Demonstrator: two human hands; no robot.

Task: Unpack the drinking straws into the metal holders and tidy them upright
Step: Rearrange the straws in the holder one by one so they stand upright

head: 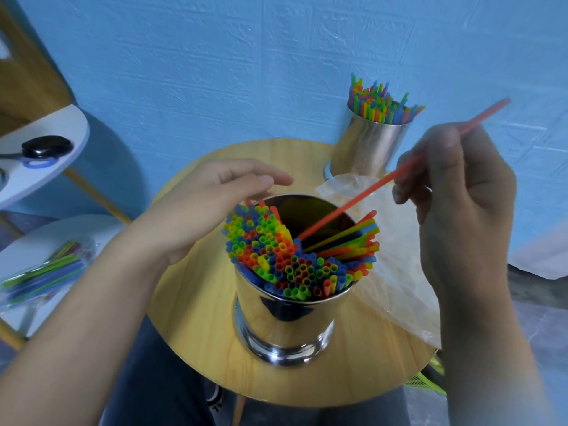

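- Pinching a red straw (368, 195), the right hand (455, 186) is holding its tip inside the near holder (289, 318).
- Left hand (209, 204), fingers relaxed, is hovering at that holder's left rim.
- Next, seemingly: releasing it upright.

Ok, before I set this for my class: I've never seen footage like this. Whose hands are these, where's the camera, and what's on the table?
No machine here: a person wears one camera on the head, looking down at their hands. The right hand pinches a red straw, its lower end inside the near metal holder, which is full of coloured straws, some upright, some leaning. The left hand lies open at that holder's rim. The holder stands on a round wooden table, with a second holder of straws at the back and a clear wrapper to the right. A white shelf on the left carries another packet of straws.
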